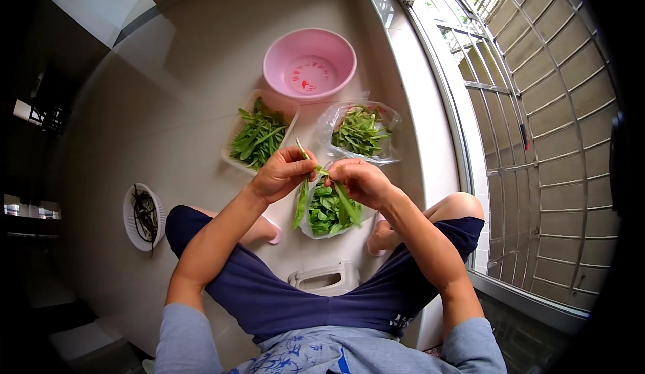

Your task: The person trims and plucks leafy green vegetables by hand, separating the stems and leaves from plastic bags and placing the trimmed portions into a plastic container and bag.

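Between my two hands is a leafy green stalk, with long narrow leaves hanging below it. My left hand pinches the stalk, and its pale end sticks up past the fingers. Close beside it, my right hand has its fingers closed on the same stalk. Right beneath them, a clear plastic bag holds loose green leaves. Past my left hand, cut greens lie in a pale rectangular basket. More stems and leaves fill an open plastic bag beyond my right hand.
A pink basin stands on the tiled floor farther ahead. To the left is a small white basket with dark, stringy scraps. A grey plastic stool shows between my legs. A window frame and metal bars line the right.
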`<move>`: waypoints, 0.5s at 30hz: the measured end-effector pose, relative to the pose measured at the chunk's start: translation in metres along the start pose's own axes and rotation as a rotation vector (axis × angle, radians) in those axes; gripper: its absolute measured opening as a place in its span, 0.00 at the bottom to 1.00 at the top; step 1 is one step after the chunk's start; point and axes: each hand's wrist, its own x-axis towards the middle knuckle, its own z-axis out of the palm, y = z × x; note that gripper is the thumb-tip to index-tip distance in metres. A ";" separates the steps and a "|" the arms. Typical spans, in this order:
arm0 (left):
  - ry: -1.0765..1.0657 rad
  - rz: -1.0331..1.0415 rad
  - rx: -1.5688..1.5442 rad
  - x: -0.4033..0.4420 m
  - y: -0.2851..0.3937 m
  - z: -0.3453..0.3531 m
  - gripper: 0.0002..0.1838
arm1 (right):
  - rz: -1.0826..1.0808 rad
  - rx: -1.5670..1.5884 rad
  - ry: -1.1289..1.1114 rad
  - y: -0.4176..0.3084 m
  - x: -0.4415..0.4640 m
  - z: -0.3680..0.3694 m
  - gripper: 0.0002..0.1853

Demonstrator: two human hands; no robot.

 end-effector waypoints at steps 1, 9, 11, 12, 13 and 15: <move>0.005 0.010 0.004 0.000 -0.001 0.000 0.02 | -0.051 0.042 0.056 0.003 0.002 0.002 0.06; 0.095 0.082 -0.020 0.000 -0.004 0.001 0.04 | -0.127 0.054 0.191 0.003 0.007 -0.011 0.06; 0.008 0.100 -0.137 0.001 -0.005 -0.004 0.04 | -0.125 0.024 0.122 0.009 0.010 -0.008 0.07; 0.014 0.102 -0.141 0.001 -0.005 -0.004 0.05 | -0.119 -0.003 0.055 0.013 0.011 -0.006 0.07; 0.021 0.111 -0.141 0.001 -0.005 -0.002 0.05 | -0.084 -0.033 0.006 0.015 0.010 -0.002 0.08; 0.016 0.103 -0.150 0.001 -0.003 0.002 0.05 | 0.004 0.087 -0.059 0.017 0.008 0.005 0.08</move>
